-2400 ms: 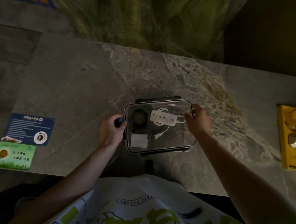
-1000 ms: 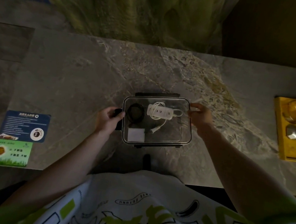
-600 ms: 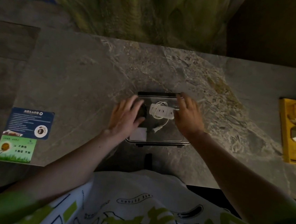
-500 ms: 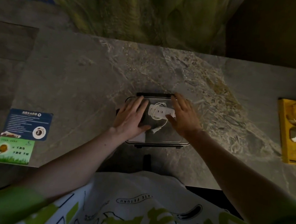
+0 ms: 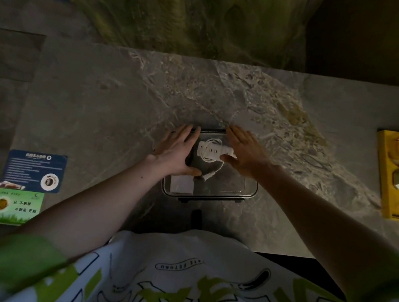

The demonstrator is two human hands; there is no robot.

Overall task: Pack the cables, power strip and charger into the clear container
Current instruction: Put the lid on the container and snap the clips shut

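Observation:
The clear container [image 5: 233, 191] sits on the marble table [image 5: 98, 115] with its transparent lid on. Through the lid I see the white power strip [image 5: 214, 150] with its white cable [image 5: 212, 173] looped around it, and a white square charger [image 5: 181, 184] at the near left. A dark coiled cable lies under my left hand and is mostly hidden. My left hand [image 5: 177, 152] lies flat on the lid's left part, fingers spread. My right hand [image 5: 246, 152] presses flat on the lid's right part, thumb beside the power strip. Neither hand holds anything.
A blue card [image 5: 34, 171] and a green card [image 5: 16, 206] lie at the table's left near edge. A yellow tray [image 5: 386, 195] with glassware stands at the right edge. A green textured wall rises behind the table. My white and green shirt fills the bottom.
My hands left the container's left and right ends and came to lie flat on top of the lid. The container has stayed in place.

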